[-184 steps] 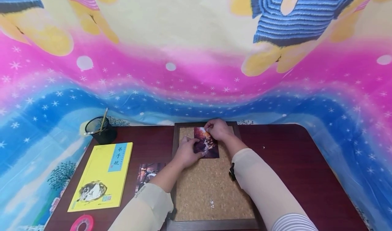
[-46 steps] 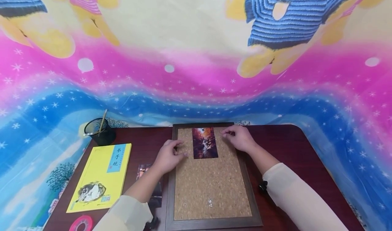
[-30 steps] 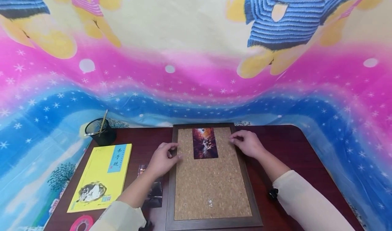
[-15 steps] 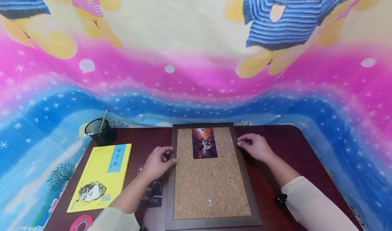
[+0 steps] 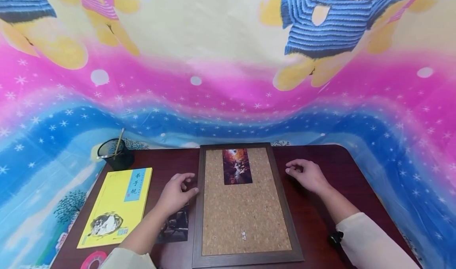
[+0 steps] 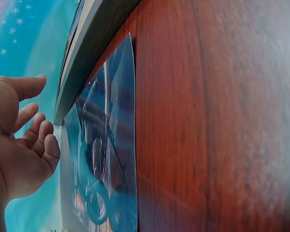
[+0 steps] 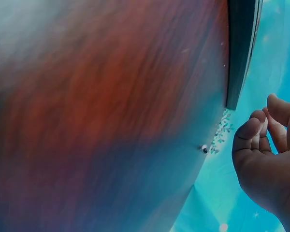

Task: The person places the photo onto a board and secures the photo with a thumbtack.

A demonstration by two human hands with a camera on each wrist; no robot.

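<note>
In the head view a framed cork board [image 5: 246, 209] lies on the dark red table. Near its top edge sits a photo [image 5: 236, 166] of an orange forest stream, with a small dark dot at its upper edge. My left hand [image 5: 175, 193] hovers left of the frame, fingers loosely bent and holding nothing. Beneath that arm is a second photo [image 6: 108, 145], glossy and dark, partly hidden in the head view. To the right of the board hangs my right hand [image 5: 307, 176], also loosely curled, with nothing visible in its fingers.
Small clear pieces [image 5: 244, 235] lie low on the cork. A yellow book [image 5: 117, 205], a pink tape roll [image 5: 94, 260] and a black mesh pen cup [image 5: 121, 158] stand at left. The right wrist view shows a tiny shiny object [image 7: 204, 149] near the table edge.
Earlier both hands were on the forest photo at the top of the board. They have since drawn apart and outward, past the frame's sides. The photo stays where it was.
</note>
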